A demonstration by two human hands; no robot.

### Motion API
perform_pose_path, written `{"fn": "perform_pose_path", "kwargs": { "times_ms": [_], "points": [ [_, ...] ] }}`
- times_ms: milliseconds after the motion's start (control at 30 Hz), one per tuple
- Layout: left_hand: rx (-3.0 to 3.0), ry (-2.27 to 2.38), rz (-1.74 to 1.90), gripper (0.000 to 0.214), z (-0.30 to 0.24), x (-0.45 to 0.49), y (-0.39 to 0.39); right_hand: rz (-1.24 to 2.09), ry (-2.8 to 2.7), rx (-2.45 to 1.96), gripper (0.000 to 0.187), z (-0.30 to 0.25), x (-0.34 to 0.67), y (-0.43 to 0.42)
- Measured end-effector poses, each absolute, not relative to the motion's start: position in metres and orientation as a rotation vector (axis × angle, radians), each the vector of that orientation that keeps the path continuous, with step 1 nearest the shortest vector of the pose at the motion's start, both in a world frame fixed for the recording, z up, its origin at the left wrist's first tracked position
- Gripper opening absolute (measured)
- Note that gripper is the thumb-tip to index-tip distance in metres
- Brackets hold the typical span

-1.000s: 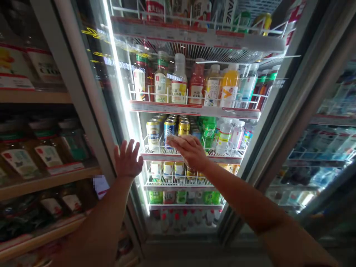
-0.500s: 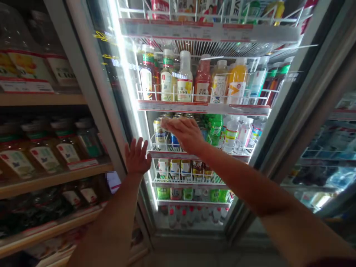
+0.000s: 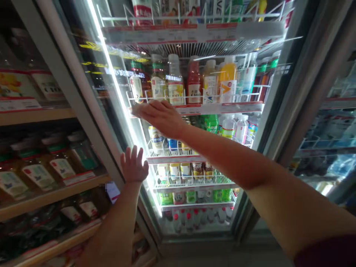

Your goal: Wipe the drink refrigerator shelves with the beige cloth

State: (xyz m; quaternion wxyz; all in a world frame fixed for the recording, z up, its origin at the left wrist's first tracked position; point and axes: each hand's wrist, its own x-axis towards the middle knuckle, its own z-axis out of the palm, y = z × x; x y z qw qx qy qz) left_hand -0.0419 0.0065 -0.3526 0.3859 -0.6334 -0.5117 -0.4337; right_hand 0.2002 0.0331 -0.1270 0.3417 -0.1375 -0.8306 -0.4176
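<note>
1. The glass door (image 3: 200, 107) stands upright straight ahead of the person, with yellow marks and pale writing reflected in its upper left part.
2. The right hand (image 3: 162, 116) is in front of the glass door, left of its centre, back upward, the fingers close together and directed toward the door's left edge. Its underside is hidden, so I cannot tell how far it is curled, whether it holds anything, or whether it touches the glass.
3. The left hand (image 3: 134, 165) is at the glass door's left edge, lower than the right, wide open with fingers spread upward and no grip on anything; contact with the surface cannot be made out.
4. Behind the glass door's upper half stand bottles, among them a red bottle (image 3: 194, 83) and an orange bottle (image 3: 228, 83).
5. Behind its lower half are a green bottle (image 3: 211, 123), cans (image 3: 185, 170) and, at the bottom, red-capped bottles (image 3: 189, 221).
6. A bright light strip (image 3: 112, 72) slants down along the glass door's left side.
7. Left of the glass door, a wooden shelf (image 3: 55, 195) carries labelled bottles (image 3: 62, 165).
8. Right of the glass door, more shelves (image 3: 330, 144) of drinks are blurred.
</note>
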Motion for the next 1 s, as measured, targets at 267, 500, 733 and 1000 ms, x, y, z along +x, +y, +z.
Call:
{"fn": "perform_pose_path", "kwargs": {
  "times_ms": [267,500,733,1000],
  "points": [
    [-1.522,-1.159,-1.098,0.071,-0.351,-0.043,0.012,-1.134,-2.269,-0.351,0.054,-0.112,0.205,0.023],
    [-1.530,-1.206,-1.167,0.078,-0.349,-0.044,0.012,-1.202,-2.183,-0.441,0.054,-0.051,0.268,0.036],
    [-1.539,-1.268,-1.290,0.083,-0.346,-0.044,0.012,-1.184,-1.946,-0.588,0.052,-0.042,0.314,0.043],
    [-1.367,-1.150,-1.358,0.069,-0.261,-0.002,-0.002,-1.146,-1.949,-0.531,0.051,-0.045,0.310,0.046]
  ]
}}
